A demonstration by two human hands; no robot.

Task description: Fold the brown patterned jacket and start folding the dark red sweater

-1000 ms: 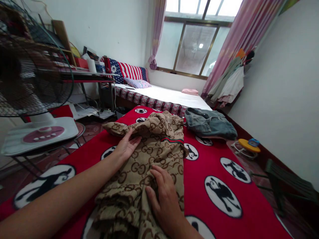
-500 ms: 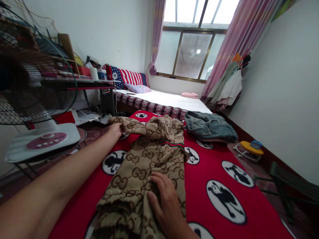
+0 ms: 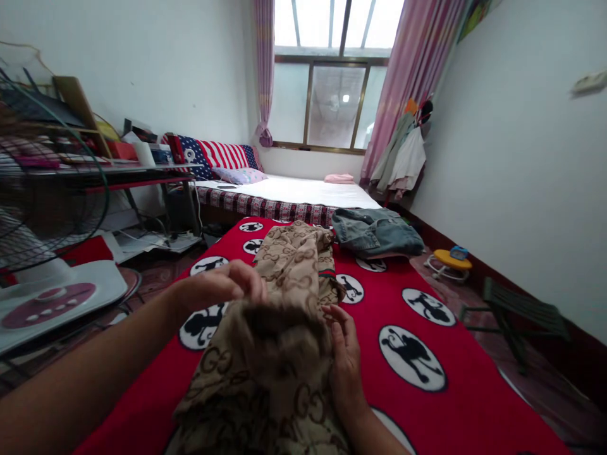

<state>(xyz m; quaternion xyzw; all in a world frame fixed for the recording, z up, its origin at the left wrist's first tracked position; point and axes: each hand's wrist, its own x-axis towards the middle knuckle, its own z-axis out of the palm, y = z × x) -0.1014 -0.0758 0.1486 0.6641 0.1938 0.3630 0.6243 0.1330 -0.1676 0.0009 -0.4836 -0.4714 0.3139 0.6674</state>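
A tan garment with a brown logo print (image 3: pixel 289 278) lies lengthwise on a red blanket with black-and-white monkey circles (image 3: pixel 417 316). My left hand (image 3: pixel 227 287) is pinched on a raised fold of the garment near its middle. My right hand (image 3: pixel 344 351) rests against the right edge of the same lifted bunch, fingers partly curled on the cloth. The near part of the garment is bunched up and blurred. A folded blue denim piece (image 3: pixel 377 230) lies at the blanket's far right corner.
A standing fan (image 3: pixel 42 208) with a white base (image 3: pixel 57 303) is close on the left. A cluttered desk (image 3: pixel 118 170) stands behind it. A bed (image 3: pixel 294 189) lies under the window. A yellow toy (image 3: pixel 450 260) and a dark folding stool (image 3: pixel 516 309) sit on the right floor.
My left hand pulled back from the garment's far sleeve toward me and lifted a fold. My right hand rose from lying flat to holding the bunch's edge. The view shifted right.
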